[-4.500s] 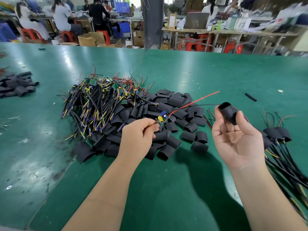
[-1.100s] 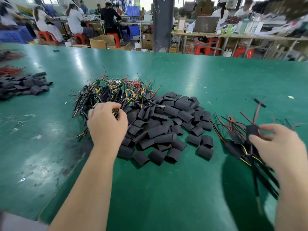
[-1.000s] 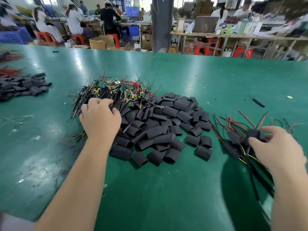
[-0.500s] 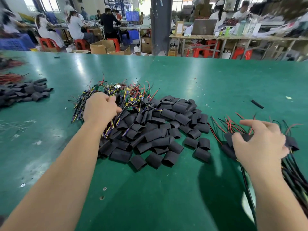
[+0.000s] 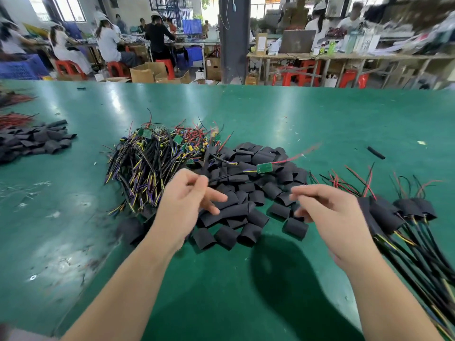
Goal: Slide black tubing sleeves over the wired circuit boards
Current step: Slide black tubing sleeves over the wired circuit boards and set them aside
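Right in the middle of the wide green table [image 5: 270, 114] lies a big heap of short black tubing sleeves [image 5: 242, 210]. Just behind it on the left, touching it, sits a tangled pile of wired circuit boards [image 5: 150, 163] — small green boards with black, yellow, purple and red wires.

The left hand [image 5: 183, 205] is raised over the near edge of the two piles. Its thumb and first finger pinch a thin black cable [image 5: 222, 177], and its other fingers are spread out. The cable runs to the right to one small green circuit board [image 5: 264, 167], which hangs in the air above the sleeve heap. A thin red wire [image 5: 294, 156] sticks out from the far end of that board and is blurry at its tip.

The right hand [image 5: 332, 215] hovers over the right side of the sleeve heap. Its fingers [image 5: 299, 193] are loose, a little bent and apart, and they hold nothing. I cannot tell if the fingertips touch a sleeve.

To the right of that hand lies a bundle of finished boards [image 5: 406, 210] — each has a black sleeve on it and long black cables running toward the near right corner. One lone black tube piece [image 5: 376, 153] lies farther back, well apart. At the left edge is a second heap of black sleeves [image 5: 32, 142], with loose red wires [image 5: 14, 118] behind it. Far behind the table, people sit on red stools [image 5: 69, 68] at work benches.
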`<state>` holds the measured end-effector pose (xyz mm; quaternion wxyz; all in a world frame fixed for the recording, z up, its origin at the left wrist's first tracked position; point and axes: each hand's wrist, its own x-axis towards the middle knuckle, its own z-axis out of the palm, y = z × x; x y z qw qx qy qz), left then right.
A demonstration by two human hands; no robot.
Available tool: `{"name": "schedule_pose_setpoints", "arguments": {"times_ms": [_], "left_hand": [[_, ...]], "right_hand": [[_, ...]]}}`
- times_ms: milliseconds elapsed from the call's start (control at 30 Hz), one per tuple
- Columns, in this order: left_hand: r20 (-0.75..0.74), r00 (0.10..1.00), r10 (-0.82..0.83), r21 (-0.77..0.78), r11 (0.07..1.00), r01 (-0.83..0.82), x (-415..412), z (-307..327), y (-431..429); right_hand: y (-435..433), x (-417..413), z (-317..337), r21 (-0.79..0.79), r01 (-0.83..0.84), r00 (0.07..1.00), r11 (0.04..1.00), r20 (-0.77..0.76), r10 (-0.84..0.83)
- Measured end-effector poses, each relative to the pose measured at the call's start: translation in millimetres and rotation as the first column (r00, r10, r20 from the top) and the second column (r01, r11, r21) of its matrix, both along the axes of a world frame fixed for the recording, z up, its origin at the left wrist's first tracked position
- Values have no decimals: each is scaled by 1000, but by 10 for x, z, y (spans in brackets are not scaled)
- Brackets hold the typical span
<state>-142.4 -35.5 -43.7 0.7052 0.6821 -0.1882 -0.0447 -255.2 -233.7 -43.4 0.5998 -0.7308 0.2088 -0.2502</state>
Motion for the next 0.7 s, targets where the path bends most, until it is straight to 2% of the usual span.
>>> {"name": "schedule_pose_setpoints", "arguments": {"times_ms": [33, 67, 133, 200, 300, 400, 467, 533, 600, 700], "left_hand": [[33, 996, -86, 40, 996, 85, -49, -21, -10], [50, 984, -170, 78, 983, 166, -89, -35, -16], [42, 944, -327, 136, 938, 318, -143, -48, -34], [-1, 897, -442, 177, 883, 435, -162, -55, -44], [-55, 862, -503, 235, 833, 501, -149, -52, -44], [11, 898, -440, 382, 832, 403, -89, -37, -43], [115, 933, -342, 512, 825, 240, -40, -31, -40], [275, 928, -252, 635, 772, 21, -17, -12, -54], [414, 880, -231, 623, 777, -89, -61, 34, -125], [447, 848, -283, 499, 866, 26, -179, 70, -359]], "right_hand": [[31, 9, 2, 197, -118, 993, 973, 50, 110], [51, 17, 4, 370, -229, 973, 900, 115, 200], [72, 25, 13, 564, -366, 930, 740, 236, 280], [49, 34, 26, 629, -399, 914, 667, 333, 233], [-9, 36, 60, 655, -365, 905, 661, 416, 87], [-44, 27, 70, 667, -327, 906, 670, 423, 22], [-34, 23, 73, 653, -320, 912, 686, 409, 36], [-17, 27, 60, 627, -314, 919, 713, 388, 64], [20, 37, 39, 616, -288, 934, 733, 350, 73], [103, 66, -8, 590, -248, 953, 769, 292, 83]]}}
